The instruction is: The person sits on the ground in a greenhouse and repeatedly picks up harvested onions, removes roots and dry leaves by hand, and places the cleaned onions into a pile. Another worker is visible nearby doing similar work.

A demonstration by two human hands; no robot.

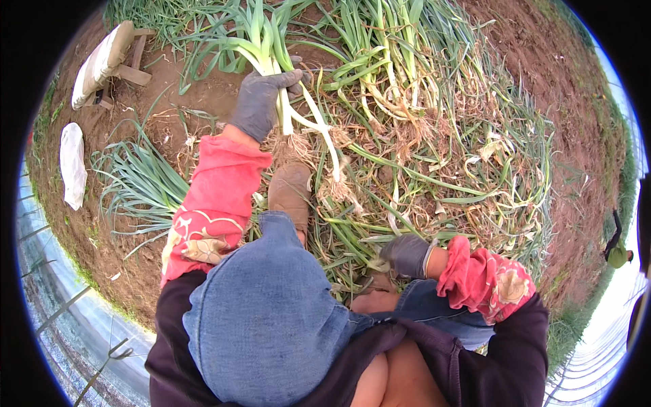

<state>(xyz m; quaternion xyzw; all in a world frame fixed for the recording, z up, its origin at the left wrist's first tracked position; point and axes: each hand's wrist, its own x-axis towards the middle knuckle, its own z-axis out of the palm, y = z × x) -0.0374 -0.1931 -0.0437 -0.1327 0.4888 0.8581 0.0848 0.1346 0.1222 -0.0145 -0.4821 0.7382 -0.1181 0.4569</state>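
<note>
My left hand (259, 102), in a dark grey glove, grips a small bunch of leek-like plants (286, 114) by their white stems. Green leaves fan out above the fist, while the stringy roots (338, 188) hang below it. Low over the litter beside my bare shin is my gloved right hand (407, 256), its fingers bent. Blur at the fingertips hides whether anything is in them. Stripped leaves and dry husks (447, 198) cover the ground between and beyond my hands. More plants with roots attached (391, 76) lie in a pile ahead, leaf ends pointing away.
A padded wooden stool (104, 63) lies on its side at the upper left, near a white plastic bag (72, 165). Another leafy bunch (147, 183) rests by my left sleeve. My brown shoe (290, 191) stands among the litter. Far right, a person (618, 254) appears near the plastic-sheeted wall.
</note>
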